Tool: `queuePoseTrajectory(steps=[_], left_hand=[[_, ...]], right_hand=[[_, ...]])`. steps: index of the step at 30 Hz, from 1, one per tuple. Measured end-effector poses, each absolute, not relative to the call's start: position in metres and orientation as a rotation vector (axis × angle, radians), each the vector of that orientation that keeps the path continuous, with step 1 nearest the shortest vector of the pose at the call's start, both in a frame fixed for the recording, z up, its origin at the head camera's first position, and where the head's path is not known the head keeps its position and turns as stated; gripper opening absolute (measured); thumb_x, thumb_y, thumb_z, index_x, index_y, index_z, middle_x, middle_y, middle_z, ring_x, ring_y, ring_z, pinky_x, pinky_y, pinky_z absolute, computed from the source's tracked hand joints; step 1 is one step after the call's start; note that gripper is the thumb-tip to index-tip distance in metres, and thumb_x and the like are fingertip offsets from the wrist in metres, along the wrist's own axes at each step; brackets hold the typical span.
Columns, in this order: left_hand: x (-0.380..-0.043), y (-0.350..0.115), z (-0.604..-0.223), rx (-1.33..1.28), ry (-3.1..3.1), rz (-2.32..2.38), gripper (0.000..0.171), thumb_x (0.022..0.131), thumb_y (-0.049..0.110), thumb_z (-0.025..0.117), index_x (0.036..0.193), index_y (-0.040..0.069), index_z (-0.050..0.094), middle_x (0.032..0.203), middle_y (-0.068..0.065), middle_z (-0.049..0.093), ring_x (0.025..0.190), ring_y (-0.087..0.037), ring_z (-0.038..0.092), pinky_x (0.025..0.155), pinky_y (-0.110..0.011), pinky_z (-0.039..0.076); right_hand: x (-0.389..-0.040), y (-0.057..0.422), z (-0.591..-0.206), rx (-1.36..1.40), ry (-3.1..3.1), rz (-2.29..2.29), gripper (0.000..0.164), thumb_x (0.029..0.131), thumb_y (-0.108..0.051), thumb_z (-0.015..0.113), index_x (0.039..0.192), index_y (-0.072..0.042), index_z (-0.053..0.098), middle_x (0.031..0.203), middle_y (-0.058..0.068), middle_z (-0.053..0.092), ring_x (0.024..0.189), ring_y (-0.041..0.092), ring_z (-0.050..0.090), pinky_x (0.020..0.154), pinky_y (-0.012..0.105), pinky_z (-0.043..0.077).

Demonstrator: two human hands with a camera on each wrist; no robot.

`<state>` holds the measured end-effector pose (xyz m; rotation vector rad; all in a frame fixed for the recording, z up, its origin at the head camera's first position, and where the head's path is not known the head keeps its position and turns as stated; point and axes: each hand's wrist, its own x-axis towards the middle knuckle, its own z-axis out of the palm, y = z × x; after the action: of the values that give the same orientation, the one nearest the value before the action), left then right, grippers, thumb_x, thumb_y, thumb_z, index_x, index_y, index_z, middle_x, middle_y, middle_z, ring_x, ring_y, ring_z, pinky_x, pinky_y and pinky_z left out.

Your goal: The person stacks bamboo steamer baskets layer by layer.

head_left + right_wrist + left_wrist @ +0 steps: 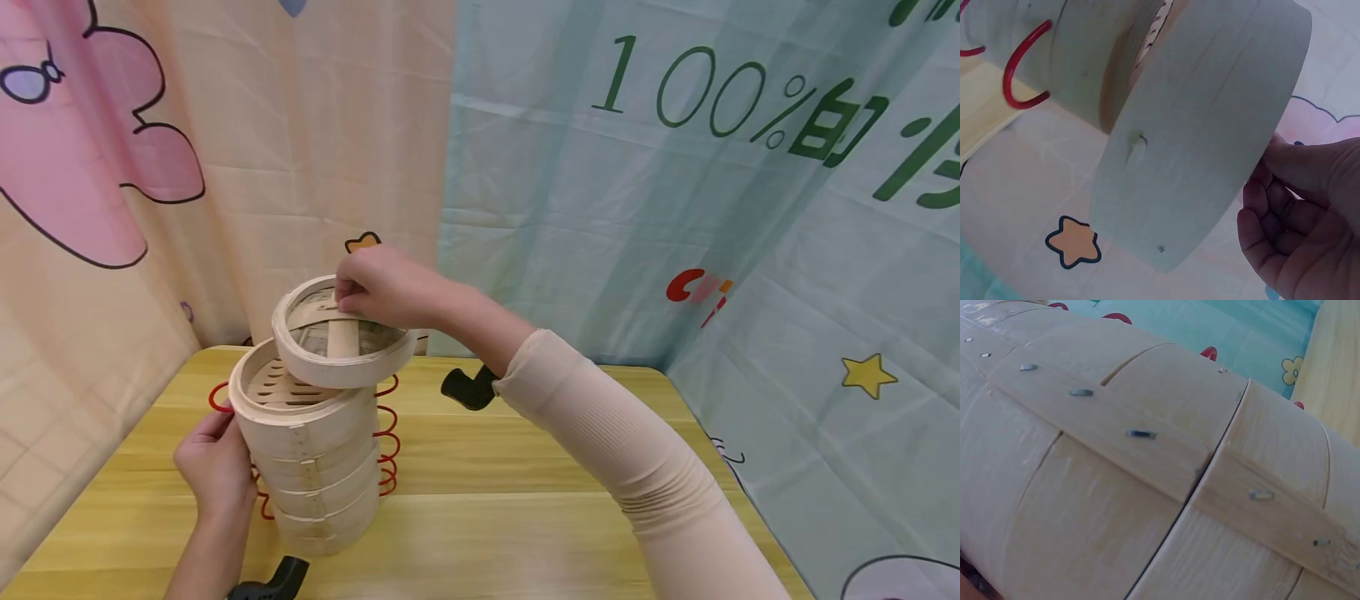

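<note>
A tall stack of pale bamboo steamer tiers (315, 467) stands on the table left of centre. Its round bamboo lid (341, 372) is raised and tilted over the back right of the top tier, overlapping the rim in the head view. My right hand (382, 287) pinches the strap across the lid's top. Inside the uncovered part of the top tier, a slatted floor (285, 390) shows. My left hand (217, 462) holds the stack's upper left side by a red loop handle (217, 397), its fingertips partly hidden. Stapled bamboo walls (1104, 487) fill the left wrist view.
Red loops (387, 421) stick out along the right side of the stack. The wooden table (525, 517) extends to the right and front. Printed curtains (540, 208) hang close behind and beside it. Black wrist-camera parts (468, 389) show near both wrists.
</note>
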<state>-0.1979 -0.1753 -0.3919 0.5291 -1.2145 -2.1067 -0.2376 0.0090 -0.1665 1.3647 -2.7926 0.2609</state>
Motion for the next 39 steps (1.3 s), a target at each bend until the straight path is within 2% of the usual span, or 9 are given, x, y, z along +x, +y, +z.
queuePoseTrajectory(steps=[8, 13, 23, 28, 33, 39], left_hand=[[-0.199, -0.170, -0.390, 0.539, -1.252, -2.120, 0.009, 0.079, 0.004, 0.070, 0.081, 0.010, 0.076, 0.066, 0.009, 0.065, 0.063, -0.004, 0.058, 0.058, -0.012, 0.049], [-0.200, -0.169, -0.389, 0.556, -1.277, -2.113, 0.007, 0.079, 0.008, 0.071, 0.084, 0.011, 0.076, 0.068, 0.010, 0.065, 0.067, -0.005, 0.058, 0.059, -0.011, 0.048], [-0.200, -0.167, -0.392, 0.544, -1.293, -2.108, 0.009, 0.081, 0.006, 0.069, 0.083, 0.011, 0.075, 0.067, 0.010, 0.065, 0.064, -0.004, 0.057, 0.057, -0.011, 0.048], [-0.202, -0.167, -0.392, 0.544, -1.289, -2.097, 0.009, 0.081, 0.005, 0.069, 0.082, 0.010, 0.075, 0.067, 0.010, 0.065, 0.064, -0.004, 0.057, 0.057, -0.011, 0.048], [-0.203, -0.167, -0.391, 0.565, -1.310, -2.105, 0.009, 0.081, 0.006, 0.069, 0.079, 0.013, 0.075, 0.065, 0.010, 0.064, 0.061, -0.004, 0.056, 0.054, -0.011, 0.048], [-0.204, -0.169, -0.390, 0.564, -1.235, -2.185, 0.011, 0.080, 0.003, 0.068, 0.076, 0.010, 0.074, 0.062, 0.006, 0.063, 0.055, -0.005, 0.054, 0.049, -0.014, 0.047]], right_hand=[[-0.232, -0.021, -0.170, 1.376, -2.866, 0.253, 0.010, 0.091, -0.011, 0.057, 0.083, -0.007, 0.063, 0.080, 0.000, 0.056, 0.076, 0.010, 0.048, 0.064, 0.017, 0.040], [-0.229, -0.028, -0.177, 1.404, -2.865, 0.233, 0.010, 0.091, -0.009, 0.057, 0.084, -0.006, 0.063, 0.082, 0.000, 0.056, 0.078, 0.010, 0.048, 0.065, 0.015, 0.040], [-0.229, -0.031, -0.185, 1.373, -2.861, 0.209, 0.011, 0.090, -0.008, 0.058, 0.081, -0.008, 0.065, 0.077, -0.001, 0.056, 0.074, 0.009, 0.048, 0.061, 0.016, 0.039], [-0.229, -0.031, -0.186, 1.332, -2.884, 0.247, 0.011, 0.090, -0.011, 0.059, 0.083, -0.009, 0.067, 0.080, -0.002, 0.058, 0.076, 0.009, 0.049, 0.063, 0.015, 0.040], [-0.229, -0.031, -0.188, 1.323, -2.876, 0.274, 0.010, 0.089, -0.011, 0.060, 0.083, -0.009, 0.068, 0.080, -0.002, 0.060, 0.076, 0.008, 0.050, 0.064, 0.014, 0.041], [-0.232, -0.023, -0.190, 1.362, -2.787, 0.363, 0.010, 0.088, -0.010, 0.061, 0.083, -0.008, 0.070, 0.078, -0.003, 0.060, 0.073, 0.007, 0.049, 0.064, 0.013, 0.038]])
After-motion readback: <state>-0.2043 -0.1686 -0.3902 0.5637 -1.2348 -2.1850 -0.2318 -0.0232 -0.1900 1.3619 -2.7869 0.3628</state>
